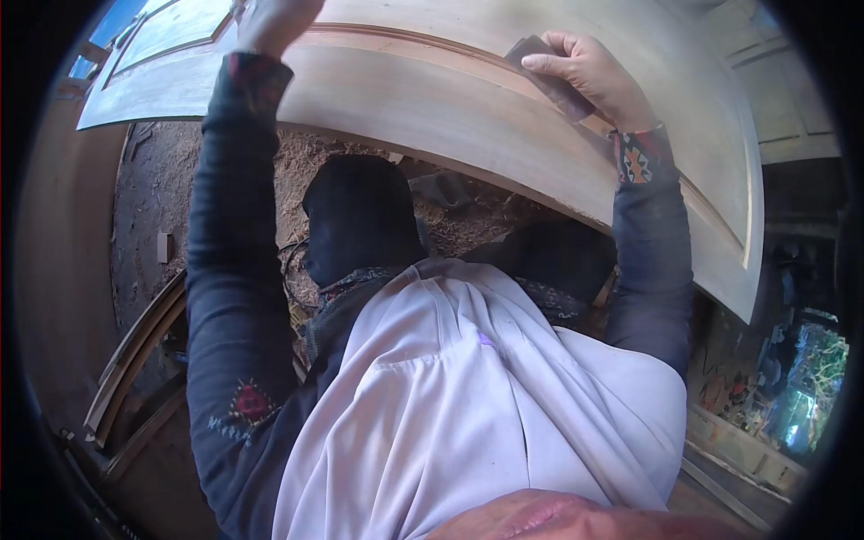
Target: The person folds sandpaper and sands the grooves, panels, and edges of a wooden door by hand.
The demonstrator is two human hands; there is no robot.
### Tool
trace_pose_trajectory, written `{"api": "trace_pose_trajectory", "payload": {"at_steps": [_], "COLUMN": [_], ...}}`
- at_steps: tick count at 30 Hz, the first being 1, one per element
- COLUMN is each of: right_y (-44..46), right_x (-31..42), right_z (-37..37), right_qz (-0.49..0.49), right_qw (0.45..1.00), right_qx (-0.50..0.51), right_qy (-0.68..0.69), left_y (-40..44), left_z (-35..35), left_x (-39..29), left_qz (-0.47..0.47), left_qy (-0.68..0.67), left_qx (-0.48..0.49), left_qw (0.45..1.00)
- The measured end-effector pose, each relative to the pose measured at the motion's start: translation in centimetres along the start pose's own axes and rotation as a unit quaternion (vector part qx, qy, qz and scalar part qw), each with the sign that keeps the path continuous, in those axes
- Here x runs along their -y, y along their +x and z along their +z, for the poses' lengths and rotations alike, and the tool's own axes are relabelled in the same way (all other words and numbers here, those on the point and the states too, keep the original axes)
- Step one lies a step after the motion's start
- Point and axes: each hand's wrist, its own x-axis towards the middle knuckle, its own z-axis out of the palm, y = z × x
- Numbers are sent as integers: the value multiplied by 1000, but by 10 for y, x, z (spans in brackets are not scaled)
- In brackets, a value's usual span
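Though cropped, left hand (277, 22), right hand (601, 74) gripping pad (551, 86)

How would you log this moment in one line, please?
right hand: holding brown pad at wooden panel | left hand: over panel, partly out of frame

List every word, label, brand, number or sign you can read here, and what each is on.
None readable.
The wooden panel and the brown pad in the right hand show no legible lettering.
The right cuff and left sleeve bear patterns, no readable words.
The purple mark on the pale garment is too small to make out.
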Motion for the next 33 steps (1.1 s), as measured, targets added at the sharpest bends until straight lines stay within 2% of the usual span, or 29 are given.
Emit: {"api": "trace_pose_trajectory", "payload": {"at_steps": [1,2,4,5,6,8,11,17,20,23,24,27,33], "right_y": [-3,-9,-11,-10,-8,-7,6,0,1,12,8,1,8], "right_x": [4,10,11,7,2,5,9,14,0,10,22,7,28], "right_z": [3,7,8,9,10,13,25,22,17,33,33,16,31], "right_qz": [-13,-26,-51,-31,-11,30,-13,-10,4,-41,-2,25,34], "right_qw": [1000,999,997,998,997,997,999,995,997,995,996,995,997], "right_qx": [12,23,48,49,49,39,25,30,45,6,40,83,46], "right_qy": [7,14,14,35,56,65,-32,-97,-55,-87,-81,-52,-43], "left_y": [17,41,60,67,73,64,62,56,55,64,63,60,60], "left_z": [16,39,74,89,90,82,78,74,74,89,87,81,80], "left_x": [18,39,45,47,44,36,37,34,33,33,35,36,27], "left_qz": [-10,-10,-87,-124,-141,-131,-139,-142,-147,-154,-149,-151,-157], "left_qy": [-42,-83,-47,-30,-34,-62,-75,-70,-68,-44,-40,-38,-39], "left_qx": [-23,0,13,23,83,73,74,96,103,91,89,90,86], "left_qw": [999,997,995,992,986,987,985,983,981,983,984,984,983]}}
